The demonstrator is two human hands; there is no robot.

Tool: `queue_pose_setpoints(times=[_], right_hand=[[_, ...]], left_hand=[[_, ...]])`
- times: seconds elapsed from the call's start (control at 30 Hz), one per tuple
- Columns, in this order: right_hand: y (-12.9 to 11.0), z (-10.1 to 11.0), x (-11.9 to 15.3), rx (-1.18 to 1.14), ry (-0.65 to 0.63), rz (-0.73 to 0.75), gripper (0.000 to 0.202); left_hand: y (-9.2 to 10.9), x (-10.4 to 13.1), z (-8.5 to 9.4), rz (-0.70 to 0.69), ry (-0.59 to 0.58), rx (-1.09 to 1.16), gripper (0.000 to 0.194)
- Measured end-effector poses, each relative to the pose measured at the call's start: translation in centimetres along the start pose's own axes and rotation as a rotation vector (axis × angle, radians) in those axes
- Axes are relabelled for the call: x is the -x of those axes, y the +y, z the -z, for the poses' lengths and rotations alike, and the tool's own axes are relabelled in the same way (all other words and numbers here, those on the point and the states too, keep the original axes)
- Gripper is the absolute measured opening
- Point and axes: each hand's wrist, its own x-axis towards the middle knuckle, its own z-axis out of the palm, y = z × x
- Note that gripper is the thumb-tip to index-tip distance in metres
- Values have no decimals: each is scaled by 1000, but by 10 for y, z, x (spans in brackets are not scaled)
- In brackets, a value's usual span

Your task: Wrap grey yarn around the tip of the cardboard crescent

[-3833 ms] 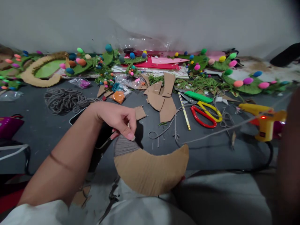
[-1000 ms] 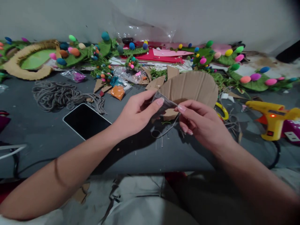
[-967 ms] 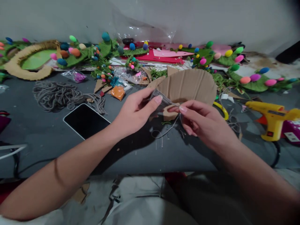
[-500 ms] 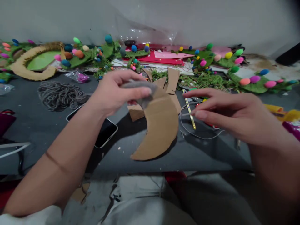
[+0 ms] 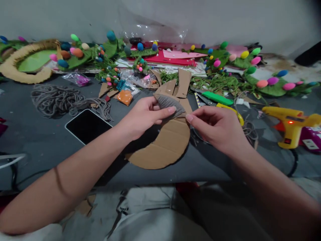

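Note:
A crescent of brown cardboard (image 5: 170, 144) is in front of me, its upper end wound with grey yarn (image 5: 167, 103). My left hand (image 5: 144, 117) grips that wrapped end, thumb lying across the yarn. At the crescent's right edge, just below the winding, my right hand (image 5: 218, 127) pinches the strand of yarn between thumb and forefinger. The lower part of the cardboard is bare, with its curved tip pointing left. My left hand's other fingers are partly hidden behind the cardboard.
A loose heap of grey yarn (image 5: 55, 100) and a phone (image 5: 87, 125) lie on the left. Scissors with a green handle (image 5: 217, 98) and a yellow glue gun (image 5: 291, 127), its light lit red, are on the right. Cardboard scraps (image 5: 184, 82) and felt leaves (image 5: 273, 92) line the back.
My right hand has moved left to the crescent's edge, bringing the strand against it. The left hand has shifted right and down, and the crescent has turned with its lower tip swinging left.

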Motion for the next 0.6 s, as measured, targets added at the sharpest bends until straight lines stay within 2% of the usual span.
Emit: queue_pose_setpoints(times=[0.1, 0.23, 0.37, 0.6], right_hand=[[-3, -2, 1, -33, -49, -9, 16], [-6, -4, 2, -42, -50, -19, 14], [-5, -4, 3, -56, -67, -30, 13], [-1, 2, 5, -23, -61, 37, 17]], left_hand=[[0, 4, -5, -10, -20, 2, 32], [4, 8, -9, -84, -62, -67, 45], [5, 10, -9, -105, -47, -120, 45], [8, 14, -12, -77, -134, 7, 39]])
